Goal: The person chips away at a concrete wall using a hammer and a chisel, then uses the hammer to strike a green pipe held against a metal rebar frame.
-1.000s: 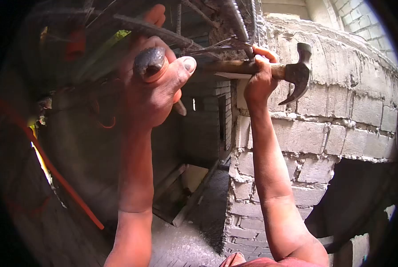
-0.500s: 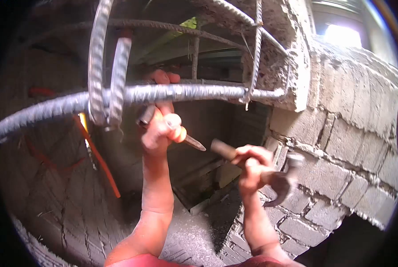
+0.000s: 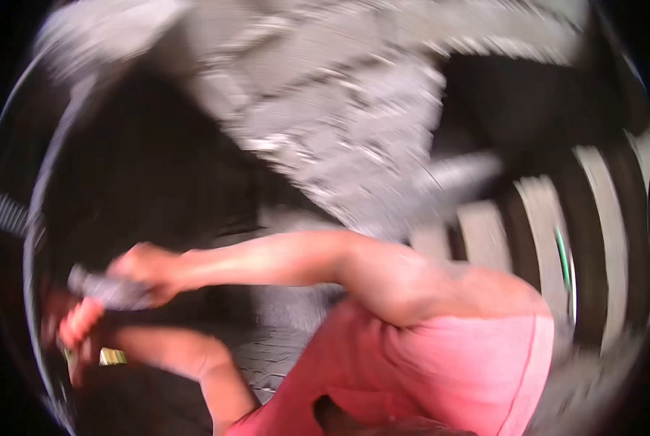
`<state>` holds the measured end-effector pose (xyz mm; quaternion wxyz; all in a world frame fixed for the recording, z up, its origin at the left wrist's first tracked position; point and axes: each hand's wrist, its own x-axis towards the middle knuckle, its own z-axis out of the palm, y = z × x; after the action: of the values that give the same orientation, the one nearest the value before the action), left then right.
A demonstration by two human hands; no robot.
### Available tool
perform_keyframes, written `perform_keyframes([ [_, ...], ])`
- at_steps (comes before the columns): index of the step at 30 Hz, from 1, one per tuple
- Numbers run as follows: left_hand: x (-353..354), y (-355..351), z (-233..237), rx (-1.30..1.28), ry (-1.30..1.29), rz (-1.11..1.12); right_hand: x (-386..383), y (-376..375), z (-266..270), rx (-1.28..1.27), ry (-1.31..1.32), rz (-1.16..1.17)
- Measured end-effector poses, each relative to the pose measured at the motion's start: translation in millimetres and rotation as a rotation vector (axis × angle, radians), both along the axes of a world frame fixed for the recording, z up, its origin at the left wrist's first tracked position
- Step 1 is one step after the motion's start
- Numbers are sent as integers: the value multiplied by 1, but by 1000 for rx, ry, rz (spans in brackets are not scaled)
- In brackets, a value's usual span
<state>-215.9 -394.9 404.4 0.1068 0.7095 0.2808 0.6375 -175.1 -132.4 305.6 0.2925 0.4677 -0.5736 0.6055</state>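
Observation:
At the lower left, my right hand (image 3: 147, 269) is closed around a claw hammer (image 3: 114, 289), whose metal head shows blurred. Just below it is my left hand (image 3: 82, 323), its fingers curled together close to the hammer head. The pointed steel chisel seen in this hand in the earlier frame is lost in the blur and shadow now. Both hands are beside a long steel rebar (image 3: 31, 254) that curves down the left edge of the view.
A rough concrete block wall (image 3: 325, 94) spans the top middle. Pale bands like steps (image 3: 543, 225) alternate with dark gaps at right, a thin green strip (image 3: 563, 258) among them. Dark recesses flank the wall. A small yellowish piece (image 3: 112, 356) shows below my left forearm.
The view has swung right and tilted, so the rebar and both hands now appear at far left. The hammer head has come close to my left hand. Everything is smeared by motion.

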Motion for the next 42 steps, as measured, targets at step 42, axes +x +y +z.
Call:
perform_keyframes([
  [42, -4, 159, 41, 310, -702, 1435, 726, 679, -471, 406, -1699, -2507],
])
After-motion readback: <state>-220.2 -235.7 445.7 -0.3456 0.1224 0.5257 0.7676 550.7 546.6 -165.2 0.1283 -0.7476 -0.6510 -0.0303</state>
